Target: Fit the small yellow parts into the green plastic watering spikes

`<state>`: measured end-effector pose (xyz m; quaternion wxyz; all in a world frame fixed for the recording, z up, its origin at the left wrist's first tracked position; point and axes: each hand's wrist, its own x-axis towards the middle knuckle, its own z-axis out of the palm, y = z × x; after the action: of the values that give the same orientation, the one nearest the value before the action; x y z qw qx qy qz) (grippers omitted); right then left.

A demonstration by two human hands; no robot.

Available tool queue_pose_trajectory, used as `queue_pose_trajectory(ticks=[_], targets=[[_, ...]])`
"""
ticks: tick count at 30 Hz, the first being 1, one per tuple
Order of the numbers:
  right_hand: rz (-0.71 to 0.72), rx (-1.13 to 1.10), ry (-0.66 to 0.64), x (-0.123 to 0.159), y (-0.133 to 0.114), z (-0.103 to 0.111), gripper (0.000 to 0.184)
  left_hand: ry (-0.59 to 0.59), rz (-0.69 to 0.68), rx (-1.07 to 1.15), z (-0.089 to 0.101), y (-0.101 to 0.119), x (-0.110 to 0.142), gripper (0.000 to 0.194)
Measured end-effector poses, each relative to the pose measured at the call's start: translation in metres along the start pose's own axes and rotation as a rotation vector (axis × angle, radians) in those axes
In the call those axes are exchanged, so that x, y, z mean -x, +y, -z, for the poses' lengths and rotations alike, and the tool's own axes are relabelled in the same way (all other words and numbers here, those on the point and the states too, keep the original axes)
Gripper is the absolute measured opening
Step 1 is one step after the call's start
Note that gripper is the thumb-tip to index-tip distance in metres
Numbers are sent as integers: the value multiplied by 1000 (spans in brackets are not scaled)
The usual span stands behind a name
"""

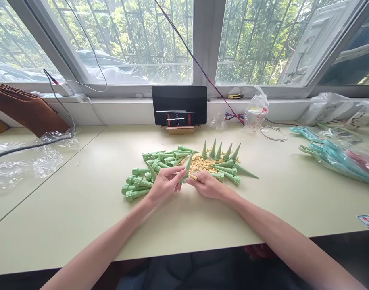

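Observation:
Fingers closed, my left hand (166,183) grips a green plastic watering spike (188,163) with its point upward. My right hand (209,185) pinches a small yellow peg-like piece (192,177) against the lower part of that spike; whether it sits in the spike I cannot tell. Behind both hands lies a heap of similar yellow pieces (204,164). Several green spikes (137,182) lie in a loose pile to the left, partly hidden by my left hand. More spikes (229,171) lie on the right, and several others (213,149) stand point up behind the heap.
A dark tablet (180,100) and a phone (180,119) lean at the table's back by the window. Teal and pink plastic items (338,157) lie at the right. A brown bag (30,108), a black cable (36,141) and clear plastic wrap (48,161) occupy the left.

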<state>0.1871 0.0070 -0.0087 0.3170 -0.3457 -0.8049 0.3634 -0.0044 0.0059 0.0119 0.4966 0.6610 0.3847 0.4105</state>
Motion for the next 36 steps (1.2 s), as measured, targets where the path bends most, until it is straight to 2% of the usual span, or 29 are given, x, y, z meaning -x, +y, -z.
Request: queue_pose_trajectory(ticks=[5,11,17,28,36], targets=[[-1,-44,-6,-1,1,1,52,-6,-27,39,-3,-3,-2,37],[-16,-15,12,0,1,0,53,40,-17,-73,-3,0,1,39],[-8,33,27,1,-2,0,52,50,3,-93,-2,2,2,38],[-11,-15,21,-1,0,1,50,75,-8,5,-8,1,1,43],[-31,-15,13,0,-3,0,52,90,6,-85,-7,1,2,42]])
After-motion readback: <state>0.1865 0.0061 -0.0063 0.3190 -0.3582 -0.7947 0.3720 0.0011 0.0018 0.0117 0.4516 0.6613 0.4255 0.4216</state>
